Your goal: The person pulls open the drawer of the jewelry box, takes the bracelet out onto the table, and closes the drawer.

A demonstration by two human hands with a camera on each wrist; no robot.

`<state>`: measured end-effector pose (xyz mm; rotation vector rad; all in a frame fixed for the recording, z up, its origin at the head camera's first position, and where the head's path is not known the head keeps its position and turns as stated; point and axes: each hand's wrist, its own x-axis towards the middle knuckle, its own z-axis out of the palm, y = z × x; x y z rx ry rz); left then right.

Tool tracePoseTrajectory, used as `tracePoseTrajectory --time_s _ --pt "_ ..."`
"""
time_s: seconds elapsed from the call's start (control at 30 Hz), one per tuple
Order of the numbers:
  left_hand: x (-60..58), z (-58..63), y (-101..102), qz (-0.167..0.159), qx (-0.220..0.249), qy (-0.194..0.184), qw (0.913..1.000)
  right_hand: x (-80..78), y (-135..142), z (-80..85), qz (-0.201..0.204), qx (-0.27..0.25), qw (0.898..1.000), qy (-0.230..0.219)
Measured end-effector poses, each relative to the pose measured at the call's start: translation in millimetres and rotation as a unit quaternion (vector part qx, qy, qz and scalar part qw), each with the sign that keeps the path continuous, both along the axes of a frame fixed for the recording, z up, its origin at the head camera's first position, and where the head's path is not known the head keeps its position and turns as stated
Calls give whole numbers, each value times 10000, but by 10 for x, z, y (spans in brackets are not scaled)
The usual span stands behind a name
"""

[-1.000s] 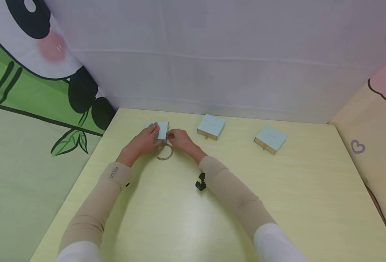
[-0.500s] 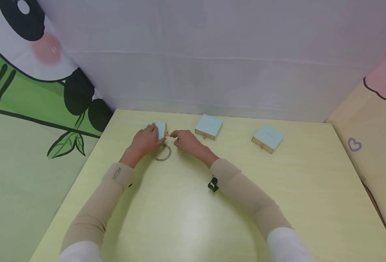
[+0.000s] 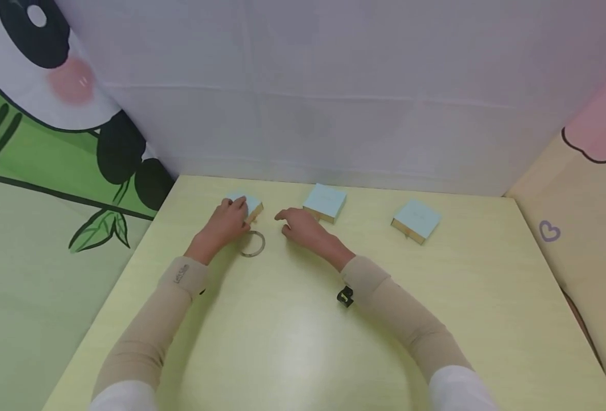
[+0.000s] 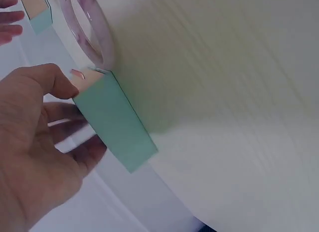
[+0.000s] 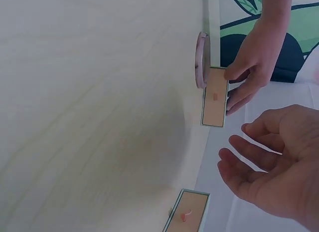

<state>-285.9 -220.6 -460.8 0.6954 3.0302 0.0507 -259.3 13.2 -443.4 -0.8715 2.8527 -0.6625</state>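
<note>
My left hand (image 3: 223, 224) holds a small light blue drawer box (image 3: 253, 204) at the table's back left. In the left wrist view, its thumb lies at the corner of the tan drawer front and its fingers reach over the box's top. A short ribbon tab (image 5: 215, 97) sticks out of that front. Beside the box lies a pale, pinkish bangle (image 4: 101, 32), just in front of it. To the right of both, my right hand (image 3: 305, 228) hovers with loosely bent fingers and nothing in them.
Two matching boxes rest on the pale wooden table (image 3: 293, 331): a middle box (image 3: 325, 201) just behind my right hand, and a right box (image 3: 416, 218) farther along. A grey-white cloth wall (image 3: 334, 131) rises along the back edge.
My right hand has drawn away from the left box to the right. Under my left hand, the box has turned so its drawer front faces more toward me. The bangle stays on the table.
</note>
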Motion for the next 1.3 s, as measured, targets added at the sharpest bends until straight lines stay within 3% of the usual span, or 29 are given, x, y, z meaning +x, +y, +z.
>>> tracePoseTrajectory --time_s 0.13,0.23,0.3,0.47,0.67,0.77,0.87,1.07,1.3 --pt "-12 -29 -50 -585 309 -120 9977 12 85 -13 -11 106 9999 63" --pt "1 -31 -65 -819 567 -141 9949 14 148 -21 -1 67 10000 16" --pt "14 -30 -63 -767 716 -240 9942 11 181 -24 20 68 10000 6" --pt "23 -43 -36 -653 558 -340 9957 16 237 -5 18 -63 10000 -10" --pt "10 -156 3 -625 385 207 9971 58 279 -2 -3 -305 9994 -155" --pt "10 -195 -12 -521 526 258 9969 71 313 -29 -2 -345 9992 -218" --pt "-38 -199 -57 -614 724 182 9953 60 382 -55 -112 -343 9991 -228" --pt "-248 -169 -147 -1097 1122 66 9876 13 612 -93 -388 -288 9988 -68" --pt "-402 -214 -178 -1233 1193 1 9852 -18 841 -104 -527 -382 9974 314"
